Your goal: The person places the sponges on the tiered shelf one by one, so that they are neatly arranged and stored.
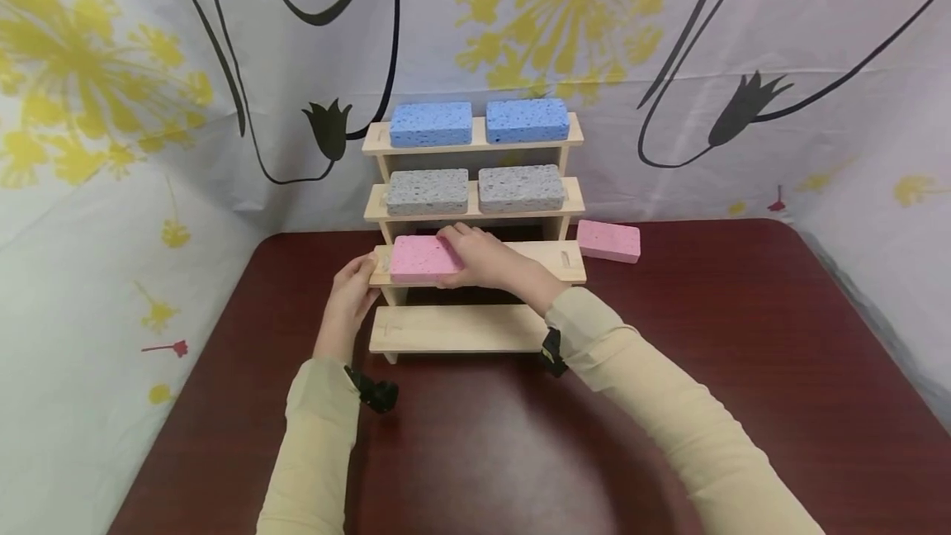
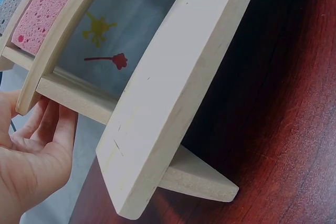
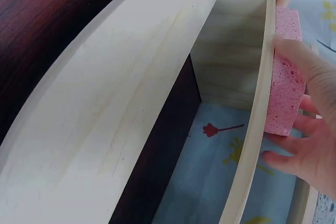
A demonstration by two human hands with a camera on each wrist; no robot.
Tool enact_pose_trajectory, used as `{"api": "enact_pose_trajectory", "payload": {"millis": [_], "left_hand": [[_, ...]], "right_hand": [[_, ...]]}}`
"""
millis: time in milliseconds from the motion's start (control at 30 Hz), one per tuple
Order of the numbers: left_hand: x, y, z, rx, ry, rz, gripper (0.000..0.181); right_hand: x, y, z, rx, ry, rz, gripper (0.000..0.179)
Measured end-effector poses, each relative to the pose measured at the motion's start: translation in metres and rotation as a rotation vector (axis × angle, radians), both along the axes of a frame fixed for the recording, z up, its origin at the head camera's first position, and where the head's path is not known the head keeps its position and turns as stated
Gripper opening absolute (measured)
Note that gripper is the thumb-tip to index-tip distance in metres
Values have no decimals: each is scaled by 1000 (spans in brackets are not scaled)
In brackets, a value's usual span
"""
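Observation:
A pink sponge (image 1: 418, 259) lies at the left of the second step from the bottom of a light wooden tiered stand (image 1: 456, 329). My right hand (image 1: 481, 258) holds its right end, thumb on the near side and fingers on the far side, as the right wrist view shows. In that view the sponge (image 3: 286, 90) rests on the wooden step. At the left end of the same step, my left hand (image 1: 352, 295) grips the board; in the left wrist view its fingers (image 2: 50, 124) reach under the edge.
Two blue sponges (image 1: 431, 124) sit on the top step and two grey sponges (image 1: 427, 191) on the one below. Another pink sponge (image 1: 609, 241) lies on the dark red table (image 1: 713, 337), right of the stand. Patterned cloth (image 1: 245, 155) hangs behind and at the sides.

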State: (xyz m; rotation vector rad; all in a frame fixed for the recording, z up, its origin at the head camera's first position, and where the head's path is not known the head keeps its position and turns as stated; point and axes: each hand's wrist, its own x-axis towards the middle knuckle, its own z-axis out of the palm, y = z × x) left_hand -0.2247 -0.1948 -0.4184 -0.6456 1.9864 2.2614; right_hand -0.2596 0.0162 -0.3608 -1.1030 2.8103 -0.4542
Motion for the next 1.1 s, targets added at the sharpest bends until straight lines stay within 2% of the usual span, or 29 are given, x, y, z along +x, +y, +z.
{"api": "enact_pose_trajectory", "payload": {"millis": [100,167,367,500,600,733,933,1100], "left_hand": [[0,1,0,-5,2,4,48],[1,1,0,-2,8,0,48],[1,0,0,22,24,-1,48],[1,1,0,21,20,-2,47],[1,1,0,15,17,-4,47],[0,1,0,23,22,1,48],[1,1,-1,34,31,1,48],[1,1,0,7,29,-13,49]], "right_hand": [[-1,1,-1,-19,-58,-10,73],[-2,1,-3,-27,-63,-15,74],[0,8,-12,-43,2,-8,85],[4,21,-15,-89,42,-2,94],[7,35,-14,-120,52,-10,94],[9,57,-13,-145,82,-8,86],[9,94,-19,-272,182,-9,62],[8,124,-28,-406,299,-101,32]]}}
